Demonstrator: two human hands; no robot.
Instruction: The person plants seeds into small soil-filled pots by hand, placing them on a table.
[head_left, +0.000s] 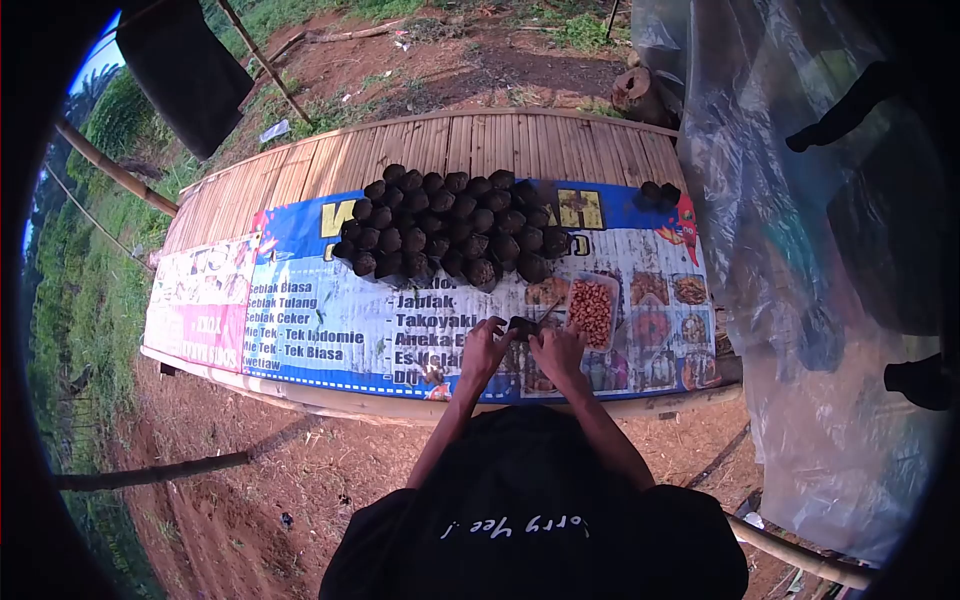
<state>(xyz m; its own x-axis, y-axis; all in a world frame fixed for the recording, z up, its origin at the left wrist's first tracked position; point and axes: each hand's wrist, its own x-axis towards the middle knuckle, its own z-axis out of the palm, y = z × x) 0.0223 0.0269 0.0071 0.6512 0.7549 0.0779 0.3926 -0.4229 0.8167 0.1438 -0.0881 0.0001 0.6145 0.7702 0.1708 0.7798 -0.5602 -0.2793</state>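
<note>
Close to the near edge of the banner-covered table, a small black planting bag (522, 325) sits between my two hands. My left hand (485, 346) has its fingers closed on the bag's left side. My right hand (558, 350) pinches at its right side. A thin stick (548, 311) slants up beside the right fingertips; whether that hand also grips it cannot be made out. Just right of my right hand, a clear plastic box (613, 325) holds many reddish-brown seeds (591, 312). Beyond my hands stand several black soil-filled planting bags (450, 225), packed closely together.
A printed menu banner (300, 325) covers much of the bamboo-slat table (300, 165). More black bags (655, 196) stand at the far right. Clear plastic sheeting (800, 300) hangs along the right side. Bamboo poles (120, 172) and a dark cloth (183, 75) are at the left.
</note>
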